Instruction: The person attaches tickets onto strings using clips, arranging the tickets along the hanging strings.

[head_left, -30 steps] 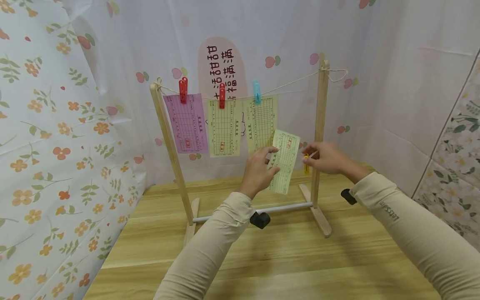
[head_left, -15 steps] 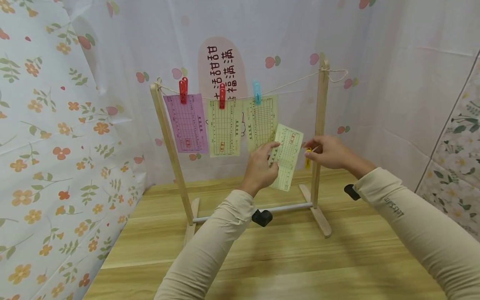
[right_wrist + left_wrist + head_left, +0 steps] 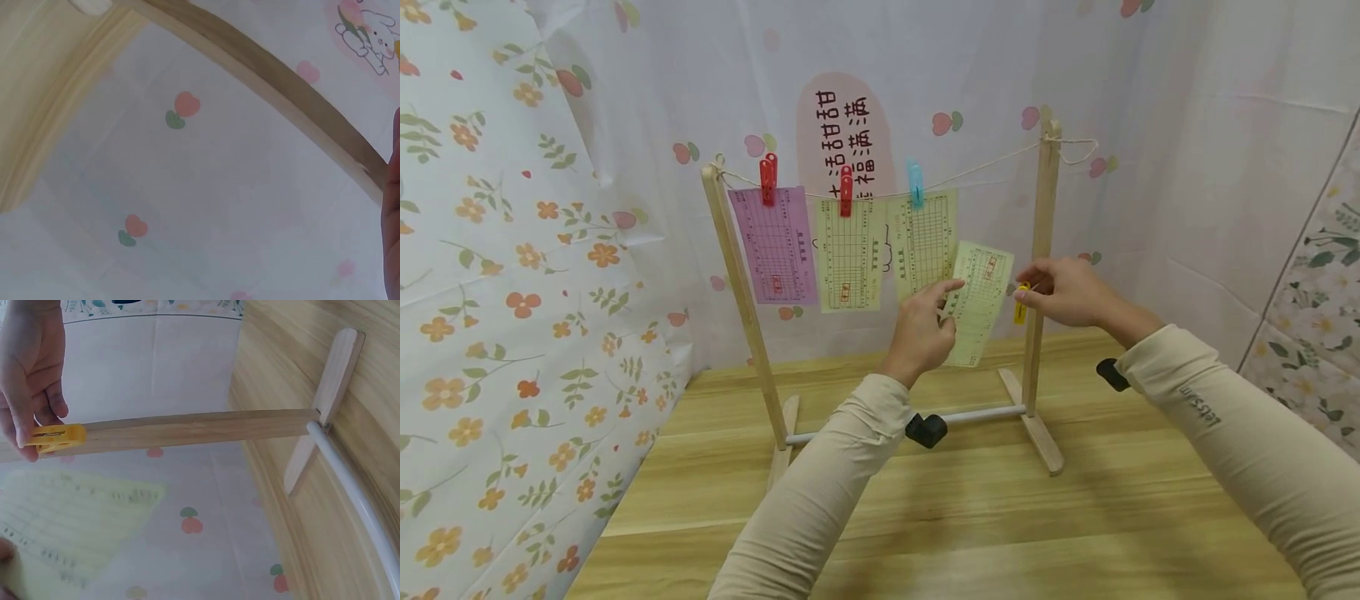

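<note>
My left hand (image 3: 923,329) pinches a pale yellow-green printed slip (image 3: 981,300) by its left edge; the slip tilts, below the string and in front of the hanging sheets. A yellow clothespin (image 3: 1021,305) is pinched in my right hand (image 3: 1067,290), beside the right wooden post. In the left wrist view the clothespin (image 3: 62,436) points away from the fingertips, with the slip (image 3: 75,531) lower down. Only an edge of the right hand (image 3: 392,219) shows in the right wrist view. On the string (image 3: 985,168) hang a purple slip (image 3: 775,246) and two yellow-green slips (image 3: 850,258).
Red clothespins (image 3: 768,179) and a light blue clothespin (image 3: 915,185) clip the hanging slips. The string runs between a left wooden post (image 3: 741,325) and a right wooden post (image 3: 1043,225). A white rod (image 3: 977,414) joins their feet on the wood-grain table (image 3: 970,517).
Both hands have risen slightly; the slip has moved up and to the right. The right hand has gone up and right with the yellow clothespin. The hanging slips stay in place.
</note>
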{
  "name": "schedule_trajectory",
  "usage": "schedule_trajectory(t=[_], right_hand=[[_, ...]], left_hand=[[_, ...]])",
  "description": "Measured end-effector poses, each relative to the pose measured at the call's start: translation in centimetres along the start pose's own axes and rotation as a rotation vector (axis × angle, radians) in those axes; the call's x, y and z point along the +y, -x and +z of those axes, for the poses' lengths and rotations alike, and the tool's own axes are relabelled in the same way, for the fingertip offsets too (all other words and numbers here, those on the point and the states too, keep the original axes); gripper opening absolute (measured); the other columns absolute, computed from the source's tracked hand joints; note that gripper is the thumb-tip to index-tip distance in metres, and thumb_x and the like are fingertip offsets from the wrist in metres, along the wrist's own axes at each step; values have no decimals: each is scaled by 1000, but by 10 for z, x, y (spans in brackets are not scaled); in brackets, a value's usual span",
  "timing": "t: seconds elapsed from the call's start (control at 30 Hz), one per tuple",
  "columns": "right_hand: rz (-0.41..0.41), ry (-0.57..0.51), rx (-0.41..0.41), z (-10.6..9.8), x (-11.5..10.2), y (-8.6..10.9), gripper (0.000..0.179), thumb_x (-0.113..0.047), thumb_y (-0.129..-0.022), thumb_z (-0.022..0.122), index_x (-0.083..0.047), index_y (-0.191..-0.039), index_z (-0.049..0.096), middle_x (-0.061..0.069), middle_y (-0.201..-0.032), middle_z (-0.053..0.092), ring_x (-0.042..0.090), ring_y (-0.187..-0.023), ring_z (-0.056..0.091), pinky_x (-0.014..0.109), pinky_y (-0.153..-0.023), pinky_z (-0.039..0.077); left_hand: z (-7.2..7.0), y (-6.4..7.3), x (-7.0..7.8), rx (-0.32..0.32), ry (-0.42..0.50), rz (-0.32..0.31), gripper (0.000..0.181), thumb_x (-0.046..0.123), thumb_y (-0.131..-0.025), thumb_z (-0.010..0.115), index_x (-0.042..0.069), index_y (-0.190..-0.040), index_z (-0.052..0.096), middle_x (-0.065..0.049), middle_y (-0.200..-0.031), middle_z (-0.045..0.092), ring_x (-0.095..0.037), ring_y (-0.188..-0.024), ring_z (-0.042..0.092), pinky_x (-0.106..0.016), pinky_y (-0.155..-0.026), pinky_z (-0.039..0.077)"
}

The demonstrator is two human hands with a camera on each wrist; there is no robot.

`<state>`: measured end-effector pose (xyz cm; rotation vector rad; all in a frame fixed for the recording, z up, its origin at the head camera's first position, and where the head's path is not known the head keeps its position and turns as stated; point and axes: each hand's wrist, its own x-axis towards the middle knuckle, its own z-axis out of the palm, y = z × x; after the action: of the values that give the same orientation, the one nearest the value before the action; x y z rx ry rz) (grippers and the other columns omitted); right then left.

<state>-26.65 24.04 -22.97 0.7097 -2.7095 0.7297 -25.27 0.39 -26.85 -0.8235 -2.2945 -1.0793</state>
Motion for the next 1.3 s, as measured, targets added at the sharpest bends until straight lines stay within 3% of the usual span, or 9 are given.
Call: schedule_trajectory(t=[0.27, 0.67, 0.93, 1.17, 1.3], right_hand=[[8, 8, 27, -10, -3, 0, 30, -18, -96, 61, 6, -114, 60, 22, -103, 66, 39, -96, 66, 49, -76, 55], [-9, 17, 111, -28, -9, -4, 29, -13, -93, 63, 6, -115, 61, 23, -102, 68, 38, -91, 67, 50, -75, 54], [-17, 28, 140, -41, -15, -8, 29, -12, -93, 63, 6, -115, 62, 24, -101, 68, 38, -92, 66, 51, -78, 53], [-13, 28, 159, -49, -20, -10, 29, -15, -92, 65, 4, -114, 63, 21, -99, 69, 35, -91, 66, 29, -68, 52], [-14, 33, 172, -54, -23, -11, 30, -15, -93, 65, 4, -116, 63, 21, -102, 69, 35, -92, 66, 29, -71, 51]], left_hand=[[0, -4, 3, 6, 50, -25, 47, -10, -84, 65, 5, -128, 58, -11, -124, 59, -23, -94, 62, -17, -74, 52], [7, -14, 9, 76, 81, 66, 45, -11, -83, 68, 2, -125, 59, -13, -120, 60, -24, -93, 63, -14, -72, 52], [10, -20, 13, 97, 78, 84, 46, -11, -82, 69, 3, -125, 58, -12, -119, 60, -22, -92, 63, -12, -71, 51], [10, -22, 16, 141, 90, 95, 45, -11, -82, 68, 3, -124, 59, -12, -118, 61, -22, -91, 63, -13, -71, 51], [9, -25, 19, 161, 86, 94, 44, -10, -83, 68, 3, -124, 60, -12, -116, 62, -22, -91, 64, -13, -71, 51]])
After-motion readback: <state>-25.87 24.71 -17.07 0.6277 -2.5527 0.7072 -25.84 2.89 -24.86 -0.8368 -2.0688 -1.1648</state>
